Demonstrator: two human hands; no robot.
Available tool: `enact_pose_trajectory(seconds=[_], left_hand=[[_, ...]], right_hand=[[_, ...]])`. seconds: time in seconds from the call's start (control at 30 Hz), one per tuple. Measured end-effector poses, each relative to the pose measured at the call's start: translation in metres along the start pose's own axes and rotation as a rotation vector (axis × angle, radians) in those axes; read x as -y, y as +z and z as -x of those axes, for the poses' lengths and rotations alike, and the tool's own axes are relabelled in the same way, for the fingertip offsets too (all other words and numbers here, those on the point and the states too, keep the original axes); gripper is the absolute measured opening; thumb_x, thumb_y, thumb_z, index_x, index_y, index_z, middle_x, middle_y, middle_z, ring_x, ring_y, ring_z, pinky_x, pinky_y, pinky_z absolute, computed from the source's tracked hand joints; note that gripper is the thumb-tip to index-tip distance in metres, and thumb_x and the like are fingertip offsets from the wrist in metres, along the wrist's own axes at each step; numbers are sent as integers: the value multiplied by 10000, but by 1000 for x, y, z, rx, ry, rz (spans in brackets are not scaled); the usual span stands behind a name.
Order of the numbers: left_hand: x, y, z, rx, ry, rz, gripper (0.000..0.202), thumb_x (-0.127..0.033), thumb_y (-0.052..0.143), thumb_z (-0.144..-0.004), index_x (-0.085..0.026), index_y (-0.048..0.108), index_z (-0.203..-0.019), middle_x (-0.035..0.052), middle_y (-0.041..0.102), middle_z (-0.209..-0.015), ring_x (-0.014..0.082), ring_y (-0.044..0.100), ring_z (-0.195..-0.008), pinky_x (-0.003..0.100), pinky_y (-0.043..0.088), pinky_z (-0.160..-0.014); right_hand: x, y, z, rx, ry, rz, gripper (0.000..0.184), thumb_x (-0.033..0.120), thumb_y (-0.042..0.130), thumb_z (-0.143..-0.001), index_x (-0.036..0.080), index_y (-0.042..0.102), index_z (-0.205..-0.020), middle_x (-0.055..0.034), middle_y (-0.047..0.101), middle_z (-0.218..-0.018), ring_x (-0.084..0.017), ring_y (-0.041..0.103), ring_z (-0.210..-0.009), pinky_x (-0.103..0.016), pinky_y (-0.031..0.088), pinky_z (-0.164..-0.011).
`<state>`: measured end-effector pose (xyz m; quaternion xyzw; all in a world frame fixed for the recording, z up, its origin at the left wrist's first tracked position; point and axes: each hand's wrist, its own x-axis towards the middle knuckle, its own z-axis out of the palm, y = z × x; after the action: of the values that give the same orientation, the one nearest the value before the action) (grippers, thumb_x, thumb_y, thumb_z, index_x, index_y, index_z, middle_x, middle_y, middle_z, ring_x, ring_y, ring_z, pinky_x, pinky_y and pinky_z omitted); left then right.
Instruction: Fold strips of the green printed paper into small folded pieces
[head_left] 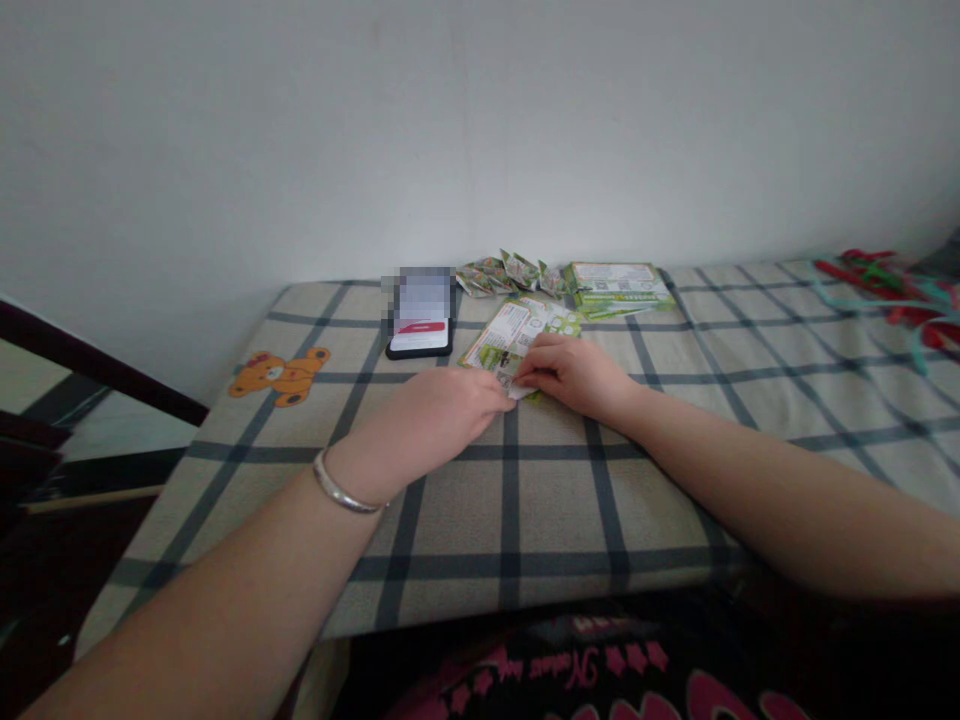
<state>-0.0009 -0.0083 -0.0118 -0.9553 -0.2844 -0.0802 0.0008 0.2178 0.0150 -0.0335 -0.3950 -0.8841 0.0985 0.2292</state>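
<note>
A green and white printed paper sheet (pixel 517 325) lies at a slant on the checked tablecloth, its near corner between my hands. My left hand (pixel 454 405), with a silver bangle at the wrist, has its fingers closed at the sheet's near edge. From the other side my right hand (pixel 566 370) has its fingers bent and pinched on the same corner. The fingertips partly hide that corner. Behind the sheet sits a row of small folded paper pieces (pixel 510 273) with the same green print. A stack of similar printed sheets (pixel 622 285) lies to their right.
A phone (pixel 418 335) with a lit screen lies left of the sheet. An orange bear figure (pixel 281 377) is at the tablecloth's (pixel 555 560) left side. Red and teal ribbon-like strips (pixel 892 290) lie at the far right. A pale wall (pixel 480 130) stands behind the table.
</note>
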Motion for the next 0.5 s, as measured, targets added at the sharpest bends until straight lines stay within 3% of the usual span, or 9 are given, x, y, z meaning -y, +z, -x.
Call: enact_pose_trajectory(seconds=[0.17, 0.33, 0.5], left_hand=[[-1, 1, 1, -30, -43, 7, 242, -189, 522, -927, -211, 676, -1113, 45, 702, -1053, 203, 676, -934, 351, 550, -829], [-2, 2, 3, -31, -35, -30, 231, -198, 526, -927, -203, 690, -1088, 51, 696, -1045, 212, 667, -938, 365, 543, -826], [-3, 1, 5, -28, -43, -26, 247, -215, 523, -930, -221, 689, -1113, 49, 699, -1038, 200, 665, -948, 352, 536, -839]], right_hand=[[-1, 1, 0, -23, -22, -22, 142, 179, 604, -885, 163, 741, -854, -58, 671, -863, -155, 602, -802, -255, 441, -723], [3, -5, 2, -44, 53, -5, 96, 184, 631, -843, 152, 721, -832, -42, 668, -791, -141, 573, -731, -252, 416, -675], [1, -15, 8, 14, 53, -11, 53, 185, 636, -810, 155, 672, -786, -9, 619, -717, -119, 517, -653, -233, 368, -608]])
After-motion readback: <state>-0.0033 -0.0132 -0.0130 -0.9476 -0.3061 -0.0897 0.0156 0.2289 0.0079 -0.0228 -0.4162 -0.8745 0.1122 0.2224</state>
